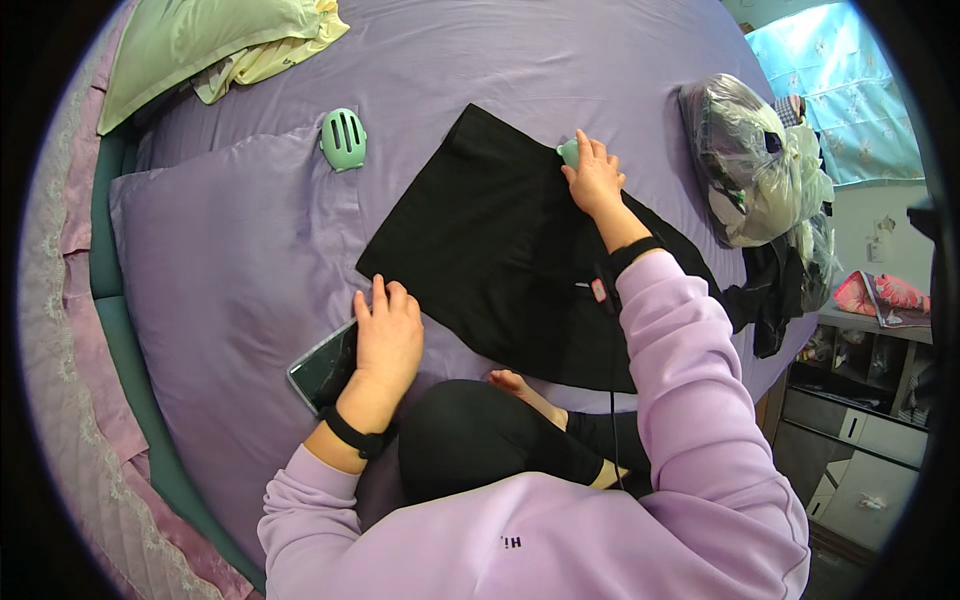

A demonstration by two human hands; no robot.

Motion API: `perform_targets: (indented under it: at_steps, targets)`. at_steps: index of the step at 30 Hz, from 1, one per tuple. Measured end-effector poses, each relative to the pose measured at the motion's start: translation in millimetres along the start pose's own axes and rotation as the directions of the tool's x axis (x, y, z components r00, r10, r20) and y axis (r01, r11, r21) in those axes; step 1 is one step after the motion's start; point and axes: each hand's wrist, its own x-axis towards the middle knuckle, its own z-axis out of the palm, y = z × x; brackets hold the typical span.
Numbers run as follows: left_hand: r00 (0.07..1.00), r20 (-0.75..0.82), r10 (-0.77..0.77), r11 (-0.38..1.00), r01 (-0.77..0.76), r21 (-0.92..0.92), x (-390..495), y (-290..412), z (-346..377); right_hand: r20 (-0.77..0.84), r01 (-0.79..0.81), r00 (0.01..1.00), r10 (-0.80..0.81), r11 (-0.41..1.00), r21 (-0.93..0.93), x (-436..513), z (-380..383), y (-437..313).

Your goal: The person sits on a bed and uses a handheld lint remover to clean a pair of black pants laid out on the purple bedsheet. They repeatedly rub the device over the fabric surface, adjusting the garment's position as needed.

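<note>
A black garment (480, 247) lies spread on the bed in front of my crossed legs. My right hand (596, 180) is at its far right edge, its fingers around a small mint-green handheld device (570, 154) that is mostly hidden under them. My left hand (390, 326) rests palm down by the garment's near left corner, its fingers slightly apart and the tips at the cloth's edge. Partly under that hand and wrist is a dark-screened phone or tablet (322, 367). A mint-green slotted holder or cover (344, 140) sits apart, beyond the garment's left side.
A purple sheet (540, 45) covers the bed, with a purple pillow (225, 240) at left and a pale green pillow (217, 45) behind. Stuffed plastic bags (742, 165) stand at right. A dark cord (613, 427) runs beside my right arm. A cabinet (847, 420) stands beyond the bed.
</note>
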Motion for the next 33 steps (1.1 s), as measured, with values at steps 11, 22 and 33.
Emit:
perform_targets:
  at_steps: [11, 22, 33]
  targets:
    - [0.986, -0.121, 0.115, 0.991, -0.122, -0.049, -14, -2, 16, 0.111, 0.688, 0.670, -0.734, 0.670, 0.279, -112, -20, -79]
    - [0.986, -0.127, 0.110, 0.990, -0.120, -0.074, -13, -4, 16, -0.335, 0.520, 0.832, -0.443, 0.833, 0.190, -24, -25, -125]
    - [0.980, -0.167, 0.106, 0.988, -0.123, -0.092, -10, -4, 17, -0.115, 0.546, 0.837, -0.536, 0.831, 0.104, -23, 7, -162]
